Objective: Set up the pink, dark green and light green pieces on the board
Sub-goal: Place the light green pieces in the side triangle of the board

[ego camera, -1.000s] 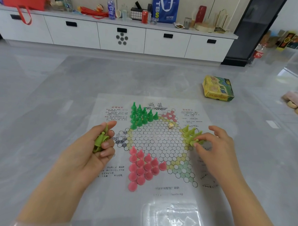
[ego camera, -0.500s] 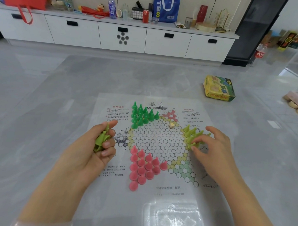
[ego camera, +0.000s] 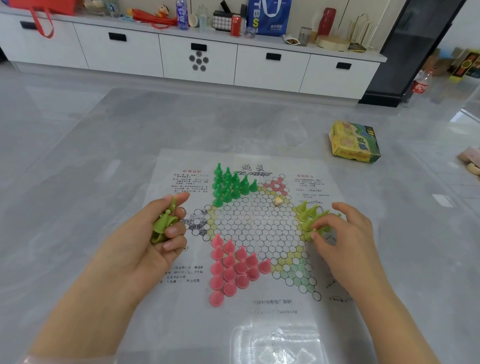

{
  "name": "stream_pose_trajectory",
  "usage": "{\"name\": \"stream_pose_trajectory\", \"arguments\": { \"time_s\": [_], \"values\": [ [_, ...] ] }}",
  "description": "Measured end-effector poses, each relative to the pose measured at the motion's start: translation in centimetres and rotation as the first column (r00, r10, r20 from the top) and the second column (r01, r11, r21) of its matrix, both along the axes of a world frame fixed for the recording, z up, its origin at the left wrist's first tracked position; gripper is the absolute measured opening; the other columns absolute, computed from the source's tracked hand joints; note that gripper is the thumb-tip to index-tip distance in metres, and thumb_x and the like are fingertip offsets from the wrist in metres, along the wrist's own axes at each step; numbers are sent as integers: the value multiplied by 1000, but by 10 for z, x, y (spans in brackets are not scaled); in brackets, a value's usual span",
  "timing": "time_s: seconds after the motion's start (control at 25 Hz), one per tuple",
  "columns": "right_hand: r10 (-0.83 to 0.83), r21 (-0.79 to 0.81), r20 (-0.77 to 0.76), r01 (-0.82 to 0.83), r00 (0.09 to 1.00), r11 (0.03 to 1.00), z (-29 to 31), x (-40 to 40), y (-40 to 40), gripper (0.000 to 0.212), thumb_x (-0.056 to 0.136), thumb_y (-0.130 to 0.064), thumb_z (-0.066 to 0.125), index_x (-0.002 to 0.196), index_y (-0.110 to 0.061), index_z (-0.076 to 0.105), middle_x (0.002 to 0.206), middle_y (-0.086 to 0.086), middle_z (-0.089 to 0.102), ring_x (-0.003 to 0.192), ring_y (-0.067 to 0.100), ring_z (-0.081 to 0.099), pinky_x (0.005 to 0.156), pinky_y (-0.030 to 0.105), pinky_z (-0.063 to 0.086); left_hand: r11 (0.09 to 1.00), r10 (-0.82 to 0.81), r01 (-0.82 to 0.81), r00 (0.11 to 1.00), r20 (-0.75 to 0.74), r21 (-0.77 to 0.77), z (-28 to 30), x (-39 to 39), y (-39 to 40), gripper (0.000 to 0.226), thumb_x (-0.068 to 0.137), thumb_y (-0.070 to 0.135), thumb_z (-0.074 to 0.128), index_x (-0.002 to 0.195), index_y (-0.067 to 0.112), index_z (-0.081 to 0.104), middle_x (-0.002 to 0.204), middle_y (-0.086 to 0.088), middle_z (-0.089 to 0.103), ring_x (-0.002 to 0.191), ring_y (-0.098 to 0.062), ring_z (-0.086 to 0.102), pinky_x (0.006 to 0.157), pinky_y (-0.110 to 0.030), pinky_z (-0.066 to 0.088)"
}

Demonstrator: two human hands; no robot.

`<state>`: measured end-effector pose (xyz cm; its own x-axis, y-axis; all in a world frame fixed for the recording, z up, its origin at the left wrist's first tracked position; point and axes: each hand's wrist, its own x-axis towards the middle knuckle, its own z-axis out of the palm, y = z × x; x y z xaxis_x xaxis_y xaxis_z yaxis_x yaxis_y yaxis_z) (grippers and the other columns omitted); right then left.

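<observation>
pink pieces (ego camera: pixel 233 267), small cone-shaped pawns, stand packed together in the near left point of a paper star-shaped board (ego camera: pixel 254 229) that lies flat on a grey table (ego camera: pixel 68 174). dark green pieces (ego camera: pixel 230 182) stand clustered in the far left point of the same board. light green pieces (ego camera: pixel 307 215) stand in the right point, only partly filling it. the right hand (ego camera: pixel 341 235) is over that right point, thumb and forefinger pinched together on one light green piece (ego camera: pixel 310 234) at the near edge of the group, the other fingers spread and raised. the left hand (ego camera: pixel 148 241) hovers just left of the board, palm turned up, fingers curled round a small bunch of spare light green pieces (ego camera: pixel 164 224), with the thumb pressing on top. a small pale die (ego camera: pixel 278 201) sits on the white circles near the middle of the board. a yellow and green cardboard box (ego camera: pixel 354 142) lies on the table well beyond the board to the right. a clear plastic tray (ego camera: pixel 278 346) rests at the near edge of the table.
</observation>
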<state>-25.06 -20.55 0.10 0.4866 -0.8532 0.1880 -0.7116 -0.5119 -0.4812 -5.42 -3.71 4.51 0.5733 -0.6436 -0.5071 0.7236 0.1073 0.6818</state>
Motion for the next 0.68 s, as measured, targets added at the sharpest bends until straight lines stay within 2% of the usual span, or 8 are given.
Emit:
{"name": "stream_pose_trajectory", "arguments": {
  "time_s": [0.12, 0.2, 0.36, 0.52, 0.68],
  "values": [
    [4, 2, 8, -4, 1000, 1000, 2, 1, 1, 11, 81, -13, 64, 91, -18, 66, 138, 4, 40, 132, 20, 24, 101, 25, 21, 1000, 5, -5, 1000, 5, -2, 0, 1, 2, 19, 89, 18, 48, 92, 8, 64, 56, 4, 47, 35, -4, 33, 31, -13, 24],
    [-16, -4, 81, 16, 997, 1000, 6, 1, 1, 14, 82, -13, 64, 94, -18, 65, 135, 1, 42, 130, 19, 29, 96, 20, 22, 1000, 7, -7, 1000, 9, 1, 0, 2, 2, 19, 89, 18, 48, 93, 8, 64, 57, 4, 47, 35, -4, 34, 31, -13, 24],
    [-168, -23, 269, 181, 948, 983, 11, -7, -6, 20, 86, -8, 53, 104, -14, 59, 118, 5, 51, 109, 23, 51, 85, 25, 36, 1000, 10, -10, 1000, 20, 14, -1, 1, 1, 14, 88, 15, 49, 94, 9, 61, 55, 3, 49, 35, -5, 33, 30, -13, 24],
    [-279, 95, 181, 265, 943, 959, 1, -13, -13, 32, 89, -6, 46, 119, -12, 55, 116, 9, 60, 87, 17, 53, 79, 25, 37, 1000, 11, -11, 1000, 26, 11, -2, 3, 1, 8, 87, 14, 50, 90, 11, 57, 55, 2, 50, 35, -5, 33, 30, -14, 24],
    [-275, 130, 188, 253, 943, 959, -3, -11, -13, 29, 89, -6, 45, 114, -12, 59, 105, 10, 67, 90, 22, 58, 80, 28, 42, 1000, 5, -5, 999, 31, 22, -2, 1, 0, 7, 88, 14, 50, 89, 12, 57, 56, 2, 49, 35, -5, 33, 30, -14, 24]
  ]
}}
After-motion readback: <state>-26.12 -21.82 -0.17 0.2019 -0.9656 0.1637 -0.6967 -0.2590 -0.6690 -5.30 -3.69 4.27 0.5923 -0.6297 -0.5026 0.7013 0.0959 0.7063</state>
